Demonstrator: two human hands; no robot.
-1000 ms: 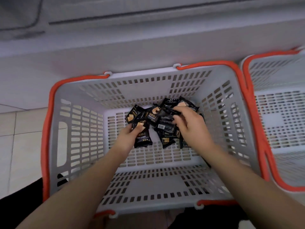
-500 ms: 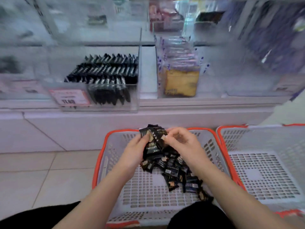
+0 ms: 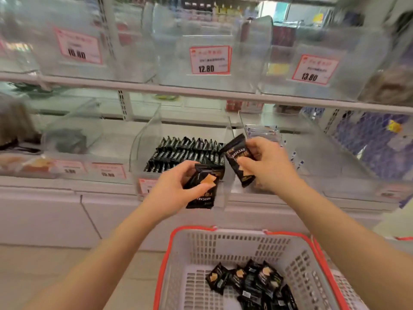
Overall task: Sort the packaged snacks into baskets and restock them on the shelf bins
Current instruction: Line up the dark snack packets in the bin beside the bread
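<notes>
Two black snack packets are up at mid-frame, one in each hand: our left hand point(image 3: 172, 189) pinches a packet point(image 3: 204, 189) just left of centre, our right hand point(image 3: 266, 163) grips another packet point(image 3: 238, 161) beside it. We should stand them upright, aligned with the rows already in the clear bin point(image 3: 143, 139) behind. More packets wait in the basket point(image 3: 297, 249) at lower right.

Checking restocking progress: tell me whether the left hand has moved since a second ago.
Yes. The left hand, gripping a black snack packet, rose out of the grey basket toward the clear shelf bin.
</notes>
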